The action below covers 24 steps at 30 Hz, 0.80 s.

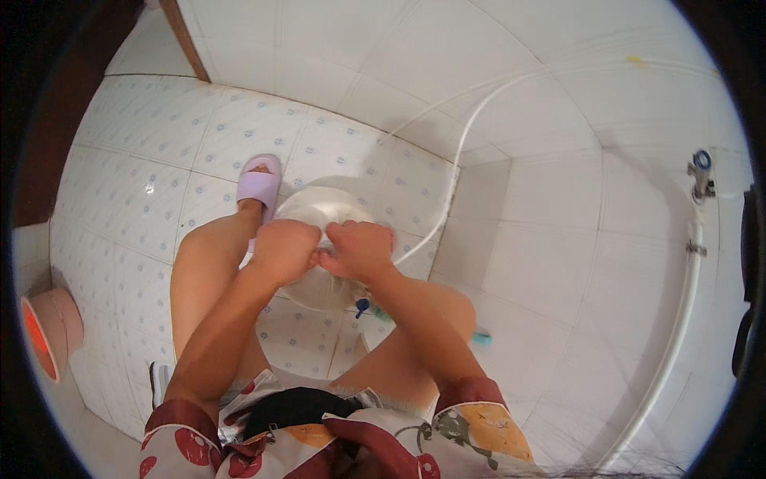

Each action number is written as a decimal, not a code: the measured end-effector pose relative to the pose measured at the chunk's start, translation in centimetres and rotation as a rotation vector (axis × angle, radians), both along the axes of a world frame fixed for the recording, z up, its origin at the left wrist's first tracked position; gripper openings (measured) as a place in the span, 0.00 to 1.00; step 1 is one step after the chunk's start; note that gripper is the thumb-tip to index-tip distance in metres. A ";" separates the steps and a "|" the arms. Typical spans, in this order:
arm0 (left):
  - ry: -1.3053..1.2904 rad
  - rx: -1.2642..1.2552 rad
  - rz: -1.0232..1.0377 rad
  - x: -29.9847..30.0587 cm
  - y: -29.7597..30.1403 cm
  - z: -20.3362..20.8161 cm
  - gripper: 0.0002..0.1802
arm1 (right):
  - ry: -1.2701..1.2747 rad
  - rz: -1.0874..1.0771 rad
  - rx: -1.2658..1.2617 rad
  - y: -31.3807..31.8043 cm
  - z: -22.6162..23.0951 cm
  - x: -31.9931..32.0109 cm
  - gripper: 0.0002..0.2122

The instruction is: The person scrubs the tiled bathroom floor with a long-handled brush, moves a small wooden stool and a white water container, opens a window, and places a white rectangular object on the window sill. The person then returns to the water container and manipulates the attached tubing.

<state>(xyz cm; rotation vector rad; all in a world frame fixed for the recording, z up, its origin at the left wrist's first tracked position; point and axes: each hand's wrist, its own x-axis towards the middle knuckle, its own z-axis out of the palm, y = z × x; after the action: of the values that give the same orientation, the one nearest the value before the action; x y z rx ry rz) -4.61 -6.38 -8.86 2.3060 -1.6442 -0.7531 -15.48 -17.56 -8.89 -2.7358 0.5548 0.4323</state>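
Note:
A round white basin or bucket (339,197) stands on the floor between my legs. Over it, my left hand (286,246) and my right hand (359,249) are closed in fists, their thumbs nearly meeting. Both grip a thin, crumpled white material (325,286) that spreads within the round rim. Whether it is cloth or plastic I cannot tell, and the fingers hide most of the gripped part. Close below my right wrist is a small dark blue knob or handle (362,306).
A thin white hose (460,152) runs down the tiled wall toward the basin. At the right, a white pipe (677,335) carries a tap with a blue handle (701,160). A pink bucket (65,319) stands far left. My left foot wears a lilac slipper (259,188).

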 end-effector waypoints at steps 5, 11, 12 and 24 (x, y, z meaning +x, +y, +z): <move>-0.041 0.107 -0.086 -0.2 0.5 0.6 0.09 | -0.119 -0.025 -0.041 2.1 -1.3 -0.5 0.14; -0.078 0.138 -0.105 -1.4 0.2 0.6 0.09 | -0.155 -0.030 -0.120 2.6 -1.0 -1.5 0.15; -0.083 0.144 -0.100 -1.5 0.3 0.0 0.10 | -0.153 -0.028 -0.129 2.7 -0.9 -1.4 0.15; -0.127 -0.199 0.090 -1.5 2.1 -2.8 0.05 | -0.042 -0.142 -0.183 4.9 -1.5 0.6 0.08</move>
<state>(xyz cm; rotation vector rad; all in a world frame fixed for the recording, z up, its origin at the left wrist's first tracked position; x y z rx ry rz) -6.13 -4.29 -11.69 2.3086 -1.5739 -0.4111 -14.84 -12.66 -10.35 -2.8451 0.8073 0.3022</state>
